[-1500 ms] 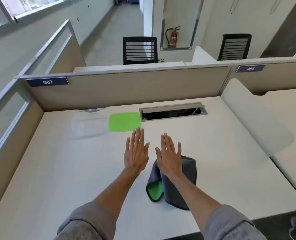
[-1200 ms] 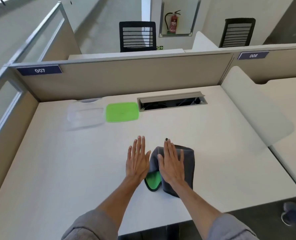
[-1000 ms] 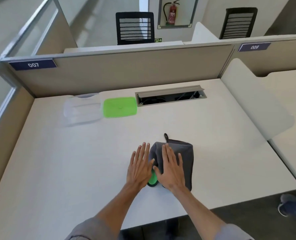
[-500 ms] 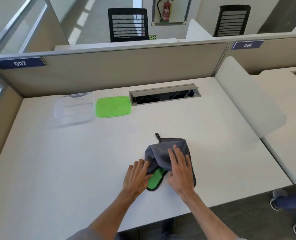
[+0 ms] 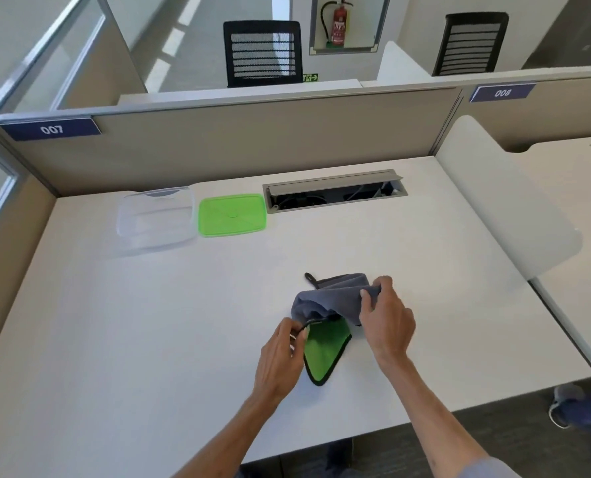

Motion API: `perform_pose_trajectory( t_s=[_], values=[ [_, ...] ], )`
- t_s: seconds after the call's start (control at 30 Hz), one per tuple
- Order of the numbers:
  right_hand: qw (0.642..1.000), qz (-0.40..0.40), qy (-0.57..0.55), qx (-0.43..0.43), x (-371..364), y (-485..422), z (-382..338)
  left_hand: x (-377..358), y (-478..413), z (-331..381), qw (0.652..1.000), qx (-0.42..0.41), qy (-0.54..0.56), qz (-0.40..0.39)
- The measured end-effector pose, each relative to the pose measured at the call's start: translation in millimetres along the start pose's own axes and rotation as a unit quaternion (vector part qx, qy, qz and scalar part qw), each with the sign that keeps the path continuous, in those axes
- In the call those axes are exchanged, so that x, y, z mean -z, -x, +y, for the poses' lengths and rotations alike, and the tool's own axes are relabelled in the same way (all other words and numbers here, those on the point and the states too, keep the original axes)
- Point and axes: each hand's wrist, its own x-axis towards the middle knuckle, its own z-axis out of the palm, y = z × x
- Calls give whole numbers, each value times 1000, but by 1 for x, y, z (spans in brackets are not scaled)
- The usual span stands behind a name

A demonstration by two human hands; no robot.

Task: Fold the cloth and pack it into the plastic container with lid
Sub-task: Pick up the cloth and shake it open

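Observation:
A grey cloth (image 5: 332,298) with a green underside and black trim lies bunched on the white desk (image 5: 149,322), near its front edge. My left hand (image 5: 280,360) pinches the cloth's left edge where the green side shows. My right hand (image 5: 387,319) grips the grey fold at its right and lifts it slightly. A clear plastic container (image 5: 156,219) sits open at the back left of the desk. Its green lid (image 5: 231,215) lies flat just right of it.
An open cable tray (image 5: 335,194) is sunk into the desk behind the cloth. Beige partitions (image 5: 252,143) close the back and left sides. A white divider panel (image 5: 504,201) bounds the right. Another person's shoes (image 5: 577,408) show on the floor at right.
Both hands went from lying flat over the cloth to gripping it. The left pinched the left edge, the right took the grey fold, and more green underside is exposed.

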Motion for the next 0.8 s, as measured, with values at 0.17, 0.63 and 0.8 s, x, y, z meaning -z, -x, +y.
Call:
perform_pose_trajectory(
  t_s=[0.17,0.63,0.8],
  values=[
    [947,-269,-174,17,11,32,-26,10,-6,41,982,28,179,59],
    [905,-366,-147,157,99,-6,-65,101,-43,116,982,-110,137,-76],
    [881,-399,-126,220,139,-51,-80,134,-64,144,963,-251,-11,-93]
  ],
)
